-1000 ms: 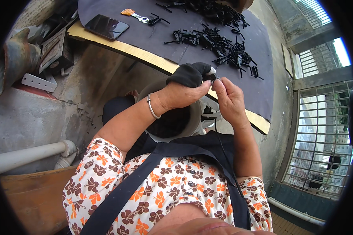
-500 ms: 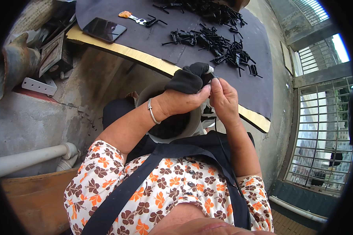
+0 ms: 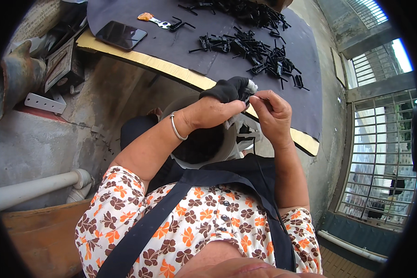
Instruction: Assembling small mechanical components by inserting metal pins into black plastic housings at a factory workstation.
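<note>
My left hand (image 3: 213, 109), with a black cloth cover over its fingers and white wrapping on a fingertip, is closed around a small black part (image 3: 247, 94) above the table's front edge. Close beside that part, thumb and forefinger of my right hand (image 3: 274, 113) are pinched together; whatever they hold is too small to make out. Beyond the hands, a pile of black clip-like parts with thin rods (image 3: 259, 53) lies on the dark-covered table (image 3: 171, 48). Below the hands stands a pale bucket (image 3: 228, 143) with dark contents.
A phone (image 3: 121, 35) lies at the table's left end, near a metal tool with an orange end (image 3: 154, 21) and a lone black part (image 3: 177, 25). Another heap of black parts (image 3: 245, 11) is at the far side. White pipes (image 3: 41, 187) run along the left wall.
My right hand has moved slightly right and turned, its pinch now a little apart from my left hand. My left hand has rolled, and more of the black part shows.
</note>
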A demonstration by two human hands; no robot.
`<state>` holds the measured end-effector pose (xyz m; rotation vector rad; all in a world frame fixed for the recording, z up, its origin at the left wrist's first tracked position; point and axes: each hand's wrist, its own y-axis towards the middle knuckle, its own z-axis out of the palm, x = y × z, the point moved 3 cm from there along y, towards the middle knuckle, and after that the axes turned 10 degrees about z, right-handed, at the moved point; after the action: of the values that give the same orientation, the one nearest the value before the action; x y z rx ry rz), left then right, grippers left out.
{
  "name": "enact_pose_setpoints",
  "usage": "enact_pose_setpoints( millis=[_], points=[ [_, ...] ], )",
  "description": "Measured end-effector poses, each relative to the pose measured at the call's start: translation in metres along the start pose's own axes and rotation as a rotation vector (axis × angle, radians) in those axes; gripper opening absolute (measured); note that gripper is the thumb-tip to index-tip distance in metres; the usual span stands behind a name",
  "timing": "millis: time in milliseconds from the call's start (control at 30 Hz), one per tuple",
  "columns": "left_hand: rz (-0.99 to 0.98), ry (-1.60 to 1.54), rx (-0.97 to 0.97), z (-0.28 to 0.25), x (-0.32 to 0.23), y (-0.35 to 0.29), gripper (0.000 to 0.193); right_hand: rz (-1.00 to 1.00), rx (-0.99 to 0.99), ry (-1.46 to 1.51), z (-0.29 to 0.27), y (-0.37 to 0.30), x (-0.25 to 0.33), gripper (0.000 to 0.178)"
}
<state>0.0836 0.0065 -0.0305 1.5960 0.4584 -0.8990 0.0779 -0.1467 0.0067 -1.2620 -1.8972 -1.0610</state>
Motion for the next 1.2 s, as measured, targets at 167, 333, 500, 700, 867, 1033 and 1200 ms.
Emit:
enact_pose_setpoints(
  millis=[167,333,500,700,867,1033,1200],
  points=[
    [-0.200,-0.064,-0.009,0.000,-0.010,0.001,0.013,0.235,0.058,0.081,0.004,-0.002,-0.008,0.016],
    [-0.131,0.042,0.030,-0.002,-0.017,0.006,0.014,0.206,0.218,-0.010,0.002,-0.004,-0.006,0.027],
    [0.068,0.185,0.085,0.000,-0.010,0.001,0.018,0.355,0.293,-0.044,0.012,-0.004,-0.011,0.029],
    [0.065,0.365,0.168,0.008,-0.008,-0.004,0.015,0.373,0.196,0.118,0.025,-0.014,-0.022,0.030],
    [-0.107,0.040,0.053,0.006,-0.011,-0.001,0.014,0.336,0.210,0.308,0.019,-0.013,-0.017,0.031],
    [0.105,0.300,0.142,0.010,-0.010,-0.004,0.010,0.321,0.202,0.168,0.023,-0.015,-0.022,0.033],
    [0.110,0.564,0.328,0.006,-0.014,-0.008,0.013,0.341,0.225,0.138,0.020,-0.020,-0.026,0.030]
  ],
)
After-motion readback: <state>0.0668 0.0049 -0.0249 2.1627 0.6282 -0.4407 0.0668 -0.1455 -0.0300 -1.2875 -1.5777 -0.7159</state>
